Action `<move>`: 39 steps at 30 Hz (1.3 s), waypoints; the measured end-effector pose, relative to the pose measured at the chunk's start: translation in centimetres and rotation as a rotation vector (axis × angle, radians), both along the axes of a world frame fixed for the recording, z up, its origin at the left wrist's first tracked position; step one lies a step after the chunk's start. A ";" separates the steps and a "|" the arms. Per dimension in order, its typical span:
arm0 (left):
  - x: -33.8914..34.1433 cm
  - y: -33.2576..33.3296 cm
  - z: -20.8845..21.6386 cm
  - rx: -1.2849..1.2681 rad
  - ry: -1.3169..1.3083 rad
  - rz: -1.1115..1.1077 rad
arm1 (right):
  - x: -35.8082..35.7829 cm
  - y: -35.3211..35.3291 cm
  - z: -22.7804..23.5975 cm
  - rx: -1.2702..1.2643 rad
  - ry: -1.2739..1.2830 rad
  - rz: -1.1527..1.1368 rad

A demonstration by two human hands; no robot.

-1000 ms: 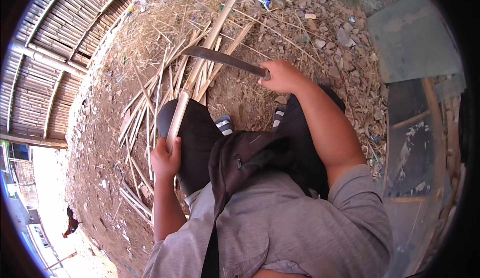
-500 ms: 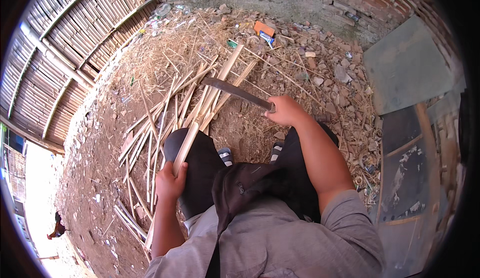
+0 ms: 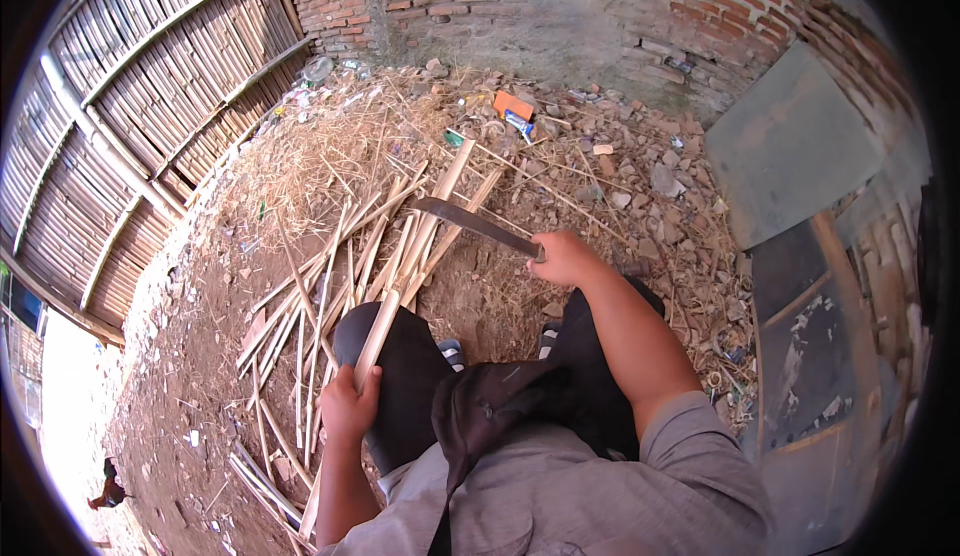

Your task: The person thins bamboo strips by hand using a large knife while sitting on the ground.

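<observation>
Standing at your far left is a brown fence of upright bamboo slats [image 3: 190, 86]. To its right, a loose heap of thin, pale split-bamboo strips [image 3: 331, 274] lies crisscrossed on the brown dirt.

Your left hand [image 3: 350, 404] is closed around the near end of a broad, pale, trough-shaped bamboo piece [image 3: 379, 333]. That piece slants forward over your left knee, clad in black trousers [image 3: 412, 376], toward the heap; you cannot tell where its far end lies among the strips.

Farther right, a long, dark, slightly curved metal machete [image 3: 478, 224] reaches over the heap's right side, tip pointing left. Whether its blade touches the strips below, you cannot tell. Your right hand [image 3: 563, 259] is clamped on its handle, well apart from your left.

Beyond that hand spreads grey and reddish broken rubble [image 3: 650, 181], and at your far right leans a flat, grey-green rectangular sheet [image 3: 800, 146].
</observation>
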State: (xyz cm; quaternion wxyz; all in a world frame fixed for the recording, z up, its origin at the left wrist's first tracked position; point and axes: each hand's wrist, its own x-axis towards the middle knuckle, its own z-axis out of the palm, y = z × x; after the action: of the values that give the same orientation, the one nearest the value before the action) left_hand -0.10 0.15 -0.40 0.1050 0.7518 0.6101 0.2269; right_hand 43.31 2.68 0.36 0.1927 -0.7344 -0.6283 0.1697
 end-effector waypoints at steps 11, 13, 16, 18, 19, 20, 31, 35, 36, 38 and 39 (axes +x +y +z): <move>-0.3 0.2 -0.4 -0.014 -0.021 -0.003 | 1.0 0.7 -1.4 0.035 0.078 -0.030; -0.4 0.1 -0.5 -0.008 -0.025 0.003 | 0.4 0.5 -0.7 0.002 0.056 0.010; -0.7 0.0 -0.7 -0.003 -0.030 0.010 | -0.3 0.1 0.4 -0.036 0.022 0.065; -0.7 0.0 -0.9 -0.013 -0.023 0.007 | -0.2 -0.1 0.8 -0.050 0.017 0.076; -0.6 0.1 -0.9 0.001 -0.026 0.003 | 0.3 0.0 1.2 -0.025 0.037 0.021; -0.5 0.2 -0.9 0.015 -0.028 -0.001 | 0.7 0.1 1.4 0.000 0.057 -0.034; -0.5 0.2 -0.7 -0.014 -0.020 0.014 | -0.5 0.1 -0.1 0.040 -0.048 0.172; -0.6 0.2 -0.8 -0.023 -0.019 0.017 | 0.2 0.1 -0.3 0.058 -0.021 0.035; -0.5 0.2 -0.8 -0.022 -0.019 0.014 | 0.4 0.0 -0.7 0.148 0.014 -0.045; -0.4 0.2 -0.8 -0.006 -0.018 0.004 | 0.6 0.0 -0.7 0.161 0.000 -0.047; -0.4 0.3 -0.8 -0.007 -0.019 0.004 | 0.6 0.0 -0.6 0.174 -0.015 -0.051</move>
State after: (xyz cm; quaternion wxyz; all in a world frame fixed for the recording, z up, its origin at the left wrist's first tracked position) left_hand -0.52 0.42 -1.17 0.1128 0.7481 0.6114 0.2320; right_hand 43.93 2.67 -0.26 0.2554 -0.7317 -0.6233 0.1041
